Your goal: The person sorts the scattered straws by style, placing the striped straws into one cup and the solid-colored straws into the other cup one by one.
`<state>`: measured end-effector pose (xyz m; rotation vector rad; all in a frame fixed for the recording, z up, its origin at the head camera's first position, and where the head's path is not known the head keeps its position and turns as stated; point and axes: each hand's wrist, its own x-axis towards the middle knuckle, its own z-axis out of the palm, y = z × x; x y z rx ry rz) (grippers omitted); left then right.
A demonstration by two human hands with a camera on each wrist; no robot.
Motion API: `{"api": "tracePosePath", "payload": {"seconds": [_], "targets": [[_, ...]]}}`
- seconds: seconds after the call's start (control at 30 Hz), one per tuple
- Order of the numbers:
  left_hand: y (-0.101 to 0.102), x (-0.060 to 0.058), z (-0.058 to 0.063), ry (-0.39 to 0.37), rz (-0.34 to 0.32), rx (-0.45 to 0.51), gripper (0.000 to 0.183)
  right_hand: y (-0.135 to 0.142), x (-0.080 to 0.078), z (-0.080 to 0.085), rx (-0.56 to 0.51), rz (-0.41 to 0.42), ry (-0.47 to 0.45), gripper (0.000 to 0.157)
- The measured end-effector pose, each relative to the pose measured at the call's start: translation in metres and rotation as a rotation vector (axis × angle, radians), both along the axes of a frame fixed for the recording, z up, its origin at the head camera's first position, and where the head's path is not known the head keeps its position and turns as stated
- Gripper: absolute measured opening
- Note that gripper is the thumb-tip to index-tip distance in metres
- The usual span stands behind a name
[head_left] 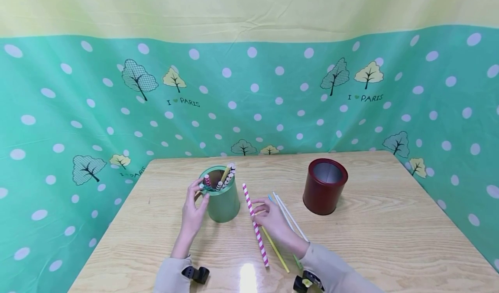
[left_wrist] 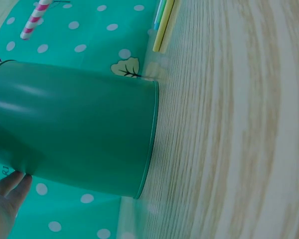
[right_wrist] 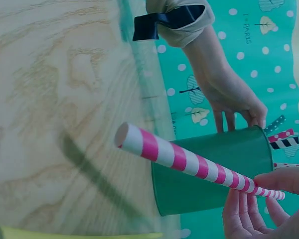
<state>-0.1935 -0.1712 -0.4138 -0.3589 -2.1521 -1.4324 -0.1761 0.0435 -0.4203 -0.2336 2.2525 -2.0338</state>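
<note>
My left hand [head_left: 192, 213] holds a green metal can [head_left: 224, 206] by its left side near the rim. Several patterned paper straws [head_left: 228, 178] stick out of the can's open top. Between thumb and fingers, my right hand [head_left: 276, 226] pinches a pink-and-white striped paper straw [head_left: 255, 226], tilted beside the can and apart from it. In the right wrist view the same striped straw [right_wrist: 184, 158] hangs above the table, its shadow below. From the left wrist, the green can [left_wrist: 74, 127] stands on the tabletop, with fingertips [left_wrist: 21, 186] against its side.
Under and beside the right forearm lie a yellow stick [head_left: 276, 250], a green stick [head_left: 298, 262] and two white sticks [head_left: 290, 217], plus a blue tip [head_left: 270, 197]. A dark red can [head_left: 325, 193] stands at the right of the wooden table [head_left: 370, 241]. A patterned curtain [head_left: 249, 89] hangs behind.
</note>
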Motion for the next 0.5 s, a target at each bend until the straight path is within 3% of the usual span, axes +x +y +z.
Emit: {"api": "tracePosePath", "payload": {"seconds": [0.5], "targets": [[0.0,0.0,0.0,-0.016,0.003,0.005,0.022,0.005,-0.004,0.029,-0.048,-0.073,0.034,0.038]]}}
